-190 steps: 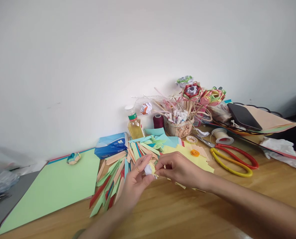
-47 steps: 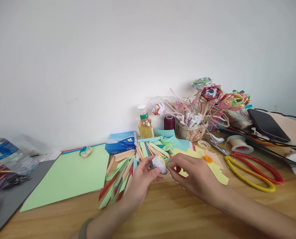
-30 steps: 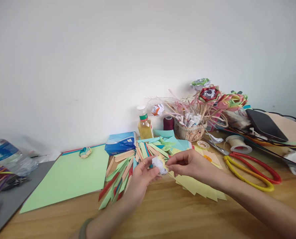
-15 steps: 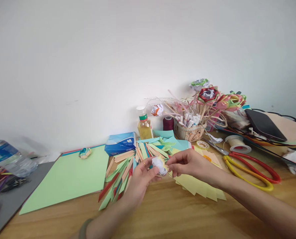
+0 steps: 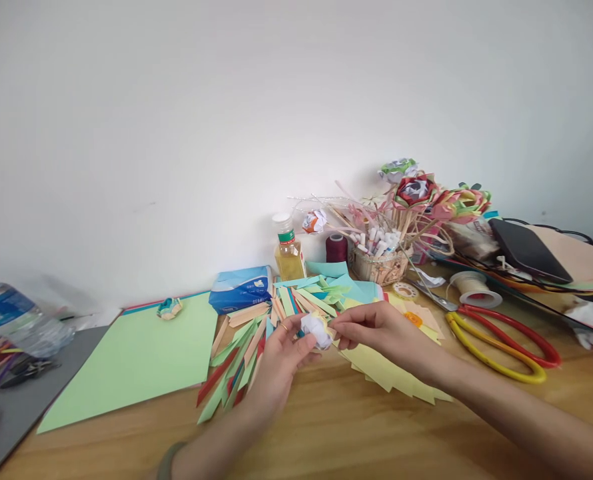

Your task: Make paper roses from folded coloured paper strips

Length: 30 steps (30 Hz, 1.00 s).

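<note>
Between the fingers and thumb of my left hand (image 5: 287,351) is a small white and yellow folded paper flower (image 5: 317,331). My right hand (image 5: 369,330) is pinched at the flower's right edge, its fingertips on the yellow part. Folded paper strips (image 5: 241,353) in green, orange, red and blue lie fanned out behind and left of my left hand. Under and beyond my right hand are overlapping yellow paper sheets (image 5: 394,373).
Scissors (image 5: 501,340) with red and yellow handles lie right, near a thread spool (image 5: 475,290). Behind stand a glue bottle (image 5: 290,257) and a basket (image 5: 380,267) with paper flowers. Green paper (image 5: 141,367) lies left, a water bottle (image 5: 16,317) farther left.
The paper flower has turned slightly and shifted a little left in my left hand. My right hand has moved slightly left, its fingers drawn closer together at the flower's edge.
</note>
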Each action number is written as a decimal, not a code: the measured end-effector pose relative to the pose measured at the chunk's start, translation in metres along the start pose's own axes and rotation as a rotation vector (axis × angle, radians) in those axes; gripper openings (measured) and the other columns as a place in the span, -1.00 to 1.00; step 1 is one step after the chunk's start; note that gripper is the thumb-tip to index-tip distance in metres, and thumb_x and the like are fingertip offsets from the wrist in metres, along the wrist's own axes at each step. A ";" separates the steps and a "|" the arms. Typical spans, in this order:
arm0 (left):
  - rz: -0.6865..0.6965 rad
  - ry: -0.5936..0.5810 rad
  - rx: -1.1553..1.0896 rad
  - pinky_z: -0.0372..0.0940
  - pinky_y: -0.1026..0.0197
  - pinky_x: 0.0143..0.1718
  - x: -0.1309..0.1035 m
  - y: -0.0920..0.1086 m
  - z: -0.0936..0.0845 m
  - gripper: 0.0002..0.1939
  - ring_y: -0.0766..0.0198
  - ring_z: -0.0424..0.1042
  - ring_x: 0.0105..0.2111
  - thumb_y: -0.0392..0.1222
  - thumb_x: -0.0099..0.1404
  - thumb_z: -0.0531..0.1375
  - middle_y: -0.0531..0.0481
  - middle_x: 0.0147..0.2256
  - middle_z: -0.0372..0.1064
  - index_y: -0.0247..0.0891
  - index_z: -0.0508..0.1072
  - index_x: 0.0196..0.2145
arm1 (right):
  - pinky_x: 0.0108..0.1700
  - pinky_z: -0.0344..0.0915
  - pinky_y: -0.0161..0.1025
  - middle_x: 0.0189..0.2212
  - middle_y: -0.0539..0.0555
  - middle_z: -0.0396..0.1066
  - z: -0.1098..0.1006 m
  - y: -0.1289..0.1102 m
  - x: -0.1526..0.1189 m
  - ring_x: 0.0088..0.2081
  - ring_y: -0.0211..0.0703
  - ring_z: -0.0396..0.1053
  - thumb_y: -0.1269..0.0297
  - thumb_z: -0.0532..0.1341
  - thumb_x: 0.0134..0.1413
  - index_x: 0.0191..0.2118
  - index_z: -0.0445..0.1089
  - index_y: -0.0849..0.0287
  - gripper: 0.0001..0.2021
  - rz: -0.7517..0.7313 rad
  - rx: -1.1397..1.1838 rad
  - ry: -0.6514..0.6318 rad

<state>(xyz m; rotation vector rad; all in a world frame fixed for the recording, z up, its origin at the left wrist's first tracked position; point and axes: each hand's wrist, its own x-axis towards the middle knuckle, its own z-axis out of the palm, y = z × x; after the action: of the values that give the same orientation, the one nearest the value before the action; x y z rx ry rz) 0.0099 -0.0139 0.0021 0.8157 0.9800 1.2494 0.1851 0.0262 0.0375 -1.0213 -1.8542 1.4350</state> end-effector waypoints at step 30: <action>-0.029 -0.016 -0.058 0.33 0.28 -0.38 0.001 0.002 0.001 -0.54 0.26 0.38 -0.30 -0.14 -0.17 0.42 -0.05 -0.22 0.37 -0.26 0.45 -0.27 | -0.40 0.24 -0.33 -0.61 -0.06 0.34 -0.001 -0.009 -0.002 -0.53 -0.33 0.28 0.15 0.28 -0.14 -0.52 0.40 0.21 -0.79 0.056 0.128 -0.042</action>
<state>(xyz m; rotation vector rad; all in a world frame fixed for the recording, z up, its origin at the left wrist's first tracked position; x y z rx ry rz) 0.0102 -0.0130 0.0039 0.7626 0.9354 1.2395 0.1851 0.0236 0.0468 -0.9942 -1.7500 1.5970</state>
